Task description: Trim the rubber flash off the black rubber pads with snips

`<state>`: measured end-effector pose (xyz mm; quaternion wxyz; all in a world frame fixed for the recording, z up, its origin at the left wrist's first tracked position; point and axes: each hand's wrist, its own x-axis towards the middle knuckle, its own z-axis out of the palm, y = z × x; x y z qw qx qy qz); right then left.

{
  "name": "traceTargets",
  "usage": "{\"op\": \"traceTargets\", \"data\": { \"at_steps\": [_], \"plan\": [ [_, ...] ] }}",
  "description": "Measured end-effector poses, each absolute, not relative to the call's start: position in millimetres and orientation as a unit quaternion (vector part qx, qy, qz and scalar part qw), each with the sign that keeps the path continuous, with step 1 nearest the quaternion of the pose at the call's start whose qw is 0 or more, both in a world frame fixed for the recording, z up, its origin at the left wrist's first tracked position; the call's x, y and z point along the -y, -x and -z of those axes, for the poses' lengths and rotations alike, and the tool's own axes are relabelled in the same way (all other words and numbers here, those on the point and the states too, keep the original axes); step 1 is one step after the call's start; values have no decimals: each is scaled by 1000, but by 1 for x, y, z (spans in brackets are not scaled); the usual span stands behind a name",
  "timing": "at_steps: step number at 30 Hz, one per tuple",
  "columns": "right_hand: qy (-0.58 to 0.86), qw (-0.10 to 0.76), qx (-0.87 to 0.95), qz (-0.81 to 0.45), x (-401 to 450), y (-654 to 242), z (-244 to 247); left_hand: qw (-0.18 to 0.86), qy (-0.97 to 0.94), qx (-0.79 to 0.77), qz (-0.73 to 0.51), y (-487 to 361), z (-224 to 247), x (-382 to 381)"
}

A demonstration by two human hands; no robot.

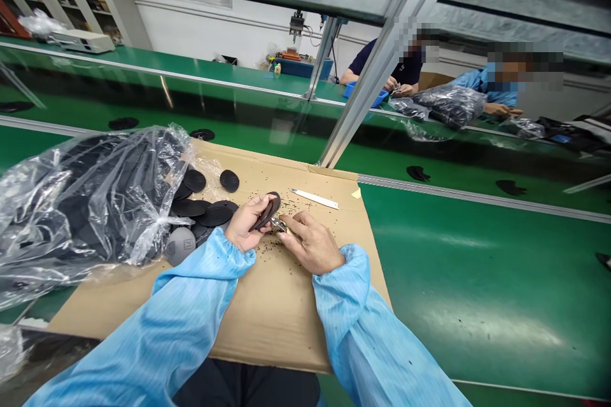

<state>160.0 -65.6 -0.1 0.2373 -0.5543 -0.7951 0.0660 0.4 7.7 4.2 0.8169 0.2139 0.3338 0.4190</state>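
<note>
Left grip clenches a black disc, right grip a metal tool, beside a plastic bag.

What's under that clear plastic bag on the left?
Black round discs show through the clear plastic bag, more lying on the cardboard; folds and glare hide how many are underneath.

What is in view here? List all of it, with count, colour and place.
workbench: one, green, under the cardboard
cardboard sheet: one, tan, on the workbench
plastic bag: one, clear, at the cardboard's left, holding black pads
black pads: many, black, spilling from the bag onto the cardboard
grey disc: one, grey, at the bag's mouth
white strip: one, white, on the cardboard
co-workers: two, dark and blue clothing, beyond the workbench
left hand: one, holding a black pad
right hand: one, pinching a small metal tool
sleeves: two, light blue, on the person's arms
</note>
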Motion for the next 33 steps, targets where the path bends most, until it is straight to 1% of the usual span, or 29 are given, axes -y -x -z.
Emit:
{"op": "traceTargets", "data": {
  "at_steps": [5, 14, 18, 24, 33],
  "plan": [
    [563, 232, 790, -76, 66, -158, -2, 810, -224, -339, -423, -1, -3, -8],
    [549, 261, 782, -138, 66, -156, -2, 805, -237, -334, -429, -1, 0, -9],
    [546, 270, 781, -137, 65, -157, -1, 802, -238, -341, -428, -1, 1, -8],
    [563, 224, 790, -91, 64, -158, -1, 788, -250, -351, -438, -3, 2, -8],
    [581, 151, 793, -106, 69, -154, -15, 753, -284, -411, -428, 0, 2, -4]
  ]
}}
